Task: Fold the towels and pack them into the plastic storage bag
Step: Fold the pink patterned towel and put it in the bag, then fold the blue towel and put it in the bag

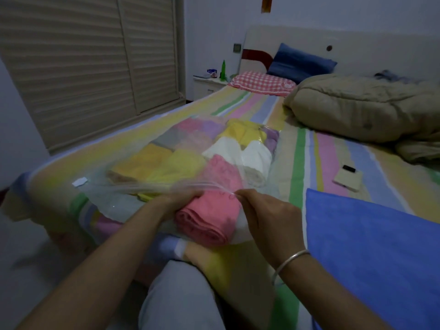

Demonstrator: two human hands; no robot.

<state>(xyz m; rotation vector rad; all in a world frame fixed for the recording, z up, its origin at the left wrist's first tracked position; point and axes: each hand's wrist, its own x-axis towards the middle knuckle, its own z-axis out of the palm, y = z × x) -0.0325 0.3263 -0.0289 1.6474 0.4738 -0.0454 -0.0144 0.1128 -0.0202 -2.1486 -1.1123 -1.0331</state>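
A clear plastic storage bag (112, 201) lies on the striped bed, filled with several folded towels in yellow, white, pink, grey and lilac. A folded pink towel (209, 217) sits at the bag's open near end, half inside. My left hand (181, 198) grips the far left side of this pink towel at the bag's mouth. My right hand (264, 213) pinches the upper edge of the bag's opening just right of the towel. A blue towel (371, 253) lies spread flat on the bed to my right.
A beige quilt (362, 108) is bunched at the far right. A phone (348, 177) lies on the sheet right of the bag. Pillows lean at the headboard; a nightstand (207, 85) carries a green bottle. My knee (181, 296) is below the hands.
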